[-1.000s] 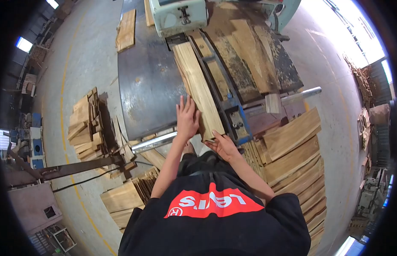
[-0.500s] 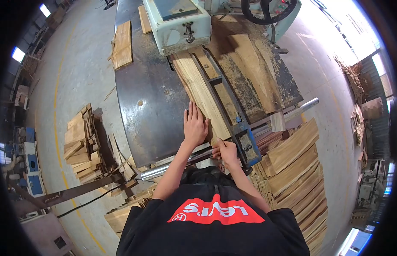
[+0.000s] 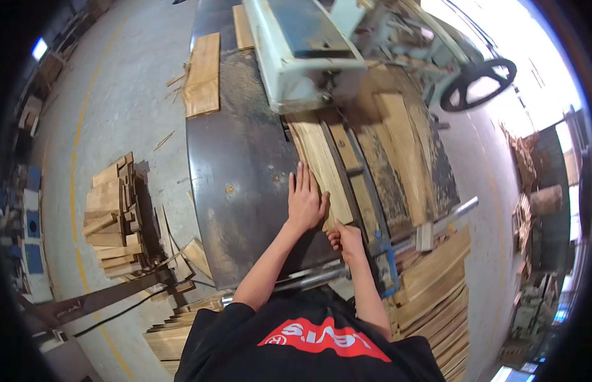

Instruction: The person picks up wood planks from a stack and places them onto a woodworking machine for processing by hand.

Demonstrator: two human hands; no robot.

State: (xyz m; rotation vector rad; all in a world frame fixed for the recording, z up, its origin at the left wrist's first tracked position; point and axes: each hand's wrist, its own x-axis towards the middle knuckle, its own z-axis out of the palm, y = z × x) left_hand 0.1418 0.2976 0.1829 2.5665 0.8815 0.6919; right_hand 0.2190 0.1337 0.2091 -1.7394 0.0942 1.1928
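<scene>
A long wooden board (image 3: 322,159) lies on the dark metal machine table (image 3: 235,165), its far end running under the pale green machine housing (image 3: 315,79). My left hand (image 3: 306,199) is open, fingers stretched forward along the board's left edge. At the board's near end, my right hand (image 3: 347,240) is closed, with the thumb on top and the fingers curled at the end. A dark metal guide fence (image 3: 361,191) with a blue end (image 3: 386,261) runs along the right side of the board.
On the table lie a short board (image 3: 202,73) at left and a longer plank (image 3: 404,146) among sawdust at right. A black handwheel (image 3: 478,84) sits at upper right. Stacked planks (image 3: 436,305) stand at lower right, with another wood pile (image 3: 114,216) on the floor at left.
Both hands and the board have moved forward along the fence, further under the housing. The camera view has shifted, so the table and housing appear lower and further right.
</scene>
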